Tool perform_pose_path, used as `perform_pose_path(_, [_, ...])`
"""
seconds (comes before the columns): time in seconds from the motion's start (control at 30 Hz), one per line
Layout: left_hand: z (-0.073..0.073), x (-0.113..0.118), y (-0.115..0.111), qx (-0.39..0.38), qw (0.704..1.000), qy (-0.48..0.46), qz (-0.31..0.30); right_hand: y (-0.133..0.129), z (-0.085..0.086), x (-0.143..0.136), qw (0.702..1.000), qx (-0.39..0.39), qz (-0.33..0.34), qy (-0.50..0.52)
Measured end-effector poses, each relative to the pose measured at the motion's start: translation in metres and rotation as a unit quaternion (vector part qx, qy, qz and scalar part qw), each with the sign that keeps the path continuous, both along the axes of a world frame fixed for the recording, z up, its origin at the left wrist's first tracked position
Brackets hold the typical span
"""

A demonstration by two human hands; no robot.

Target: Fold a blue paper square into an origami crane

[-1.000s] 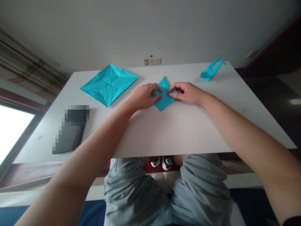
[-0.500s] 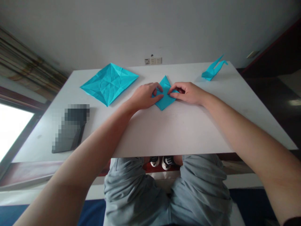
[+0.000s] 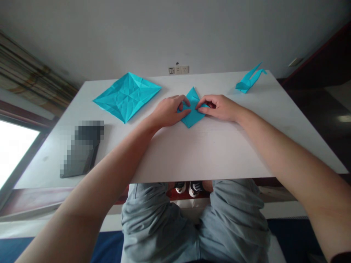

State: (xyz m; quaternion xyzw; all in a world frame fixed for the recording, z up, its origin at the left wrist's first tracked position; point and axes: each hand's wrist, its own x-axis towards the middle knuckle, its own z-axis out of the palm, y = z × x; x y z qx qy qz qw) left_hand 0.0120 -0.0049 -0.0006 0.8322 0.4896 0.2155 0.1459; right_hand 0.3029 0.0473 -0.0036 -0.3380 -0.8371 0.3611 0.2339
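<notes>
Paper (image 3: 193, 116) lies flat between my left hand (image 3: 170, 110) and right hand (image 3: 223, 108), both touching it; whether they pinch or press, I cannot tell. Its diamond outline looks done, finer shaping seemingly left. Crane (image 3: 245, 86) beyond my right, creased sheet (image 3: 127, 96) beyond my left.

The folded paper (image 3: 193, 114), the paper crane (image 3: 245, 87) and the open sheet (image 3: 127, 98) (its creases making a starlike pattern) are all turquoise. The table (image 3: 197, 153) is white, the trousers (image 3: 156, 230) grey-blue. Brown and tan stripes run along the curtain (image 3: 27, 69).
</notes>
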Motion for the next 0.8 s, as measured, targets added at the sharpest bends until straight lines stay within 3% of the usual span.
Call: perform_pose_path(0.8, [-0.0005,0.0005,-0.0018,0.008,1.000,0.010,0.002,-0.0034,0.0027,-0.0004,1.000,-0.005,-0.004,-0.005])
